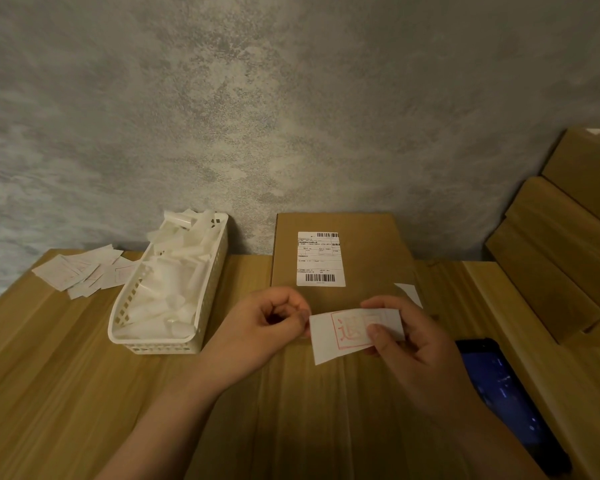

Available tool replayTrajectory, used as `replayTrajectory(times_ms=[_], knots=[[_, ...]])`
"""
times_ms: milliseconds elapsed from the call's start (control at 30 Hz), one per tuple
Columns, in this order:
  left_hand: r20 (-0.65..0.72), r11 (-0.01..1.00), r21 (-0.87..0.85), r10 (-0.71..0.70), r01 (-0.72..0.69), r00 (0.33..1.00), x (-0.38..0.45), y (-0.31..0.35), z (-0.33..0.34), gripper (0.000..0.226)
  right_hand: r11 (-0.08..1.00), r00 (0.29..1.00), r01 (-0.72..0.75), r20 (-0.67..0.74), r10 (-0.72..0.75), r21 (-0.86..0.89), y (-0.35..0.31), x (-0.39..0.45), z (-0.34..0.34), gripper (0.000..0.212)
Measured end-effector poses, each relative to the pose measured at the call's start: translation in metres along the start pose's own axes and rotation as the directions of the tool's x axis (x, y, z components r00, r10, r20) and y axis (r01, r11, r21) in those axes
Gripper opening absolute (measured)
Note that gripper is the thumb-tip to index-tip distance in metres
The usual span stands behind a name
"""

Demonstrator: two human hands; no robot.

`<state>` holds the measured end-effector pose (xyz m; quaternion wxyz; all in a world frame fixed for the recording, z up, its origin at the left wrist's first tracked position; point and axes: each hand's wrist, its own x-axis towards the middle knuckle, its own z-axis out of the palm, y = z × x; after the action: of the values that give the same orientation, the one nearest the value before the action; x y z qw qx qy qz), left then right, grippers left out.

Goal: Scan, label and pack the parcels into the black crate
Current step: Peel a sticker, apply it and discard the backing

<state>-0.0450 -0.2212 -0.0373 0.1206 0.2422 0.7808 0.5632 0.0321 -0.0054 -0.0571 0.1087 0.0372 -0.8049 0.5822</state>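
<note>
One label (347,332), long axis left-right, is pinched by the left hand (267,318) and right hand (406,337) above one flat box (361,258) lying lengthwise away on the table (49,358).

The wooden table (66,368) carries a white basket (160,344) of paper scraps, left of the left hand (260,323). Loose labels (84,271) lie further left of the basket. A cardboard box (340,258) lies beyond both hands. A dark phone (506,403) lies just right of the right hand (409,341).
</note>
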Motion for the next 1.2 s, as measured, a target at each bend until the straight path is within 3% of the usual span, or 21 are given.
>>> replayTrajectory(times_ms=[867,1033,1133,1200], knots=[[0.071,1.0,-0.007,0.007,-0.007,0.997,-0.003,-0.001,0.0,0.014,1.0,1.0,-0.001,0.029,0.0,0.009,0.001,0.001,-0.002,0.02],[0.147,0.988,-0.151,0.033,-0.01,0.989,-0.005,0.002,0.0,0.012,0.999,0.999,-0.029,-0.024,0.028,-0.015,-0.003,0.009,-0.001,0.024],[0.125,0.966,-0.257,0.054,-0.02,0.991,-0.005,0.004,0.01,0.011,0.973,0.986,-0.01,-0.167,-0.03,-0.232,-0.005,0.011,0.006,0.036],[0.038,0.949,-0.312,0.052,-0.037,0.998,-0.006,0.005,0.018,0.011,0.873,0.929,0.12,-0.258,-0.267,-0.473,-0.008,0.01,0.009,0.038]])
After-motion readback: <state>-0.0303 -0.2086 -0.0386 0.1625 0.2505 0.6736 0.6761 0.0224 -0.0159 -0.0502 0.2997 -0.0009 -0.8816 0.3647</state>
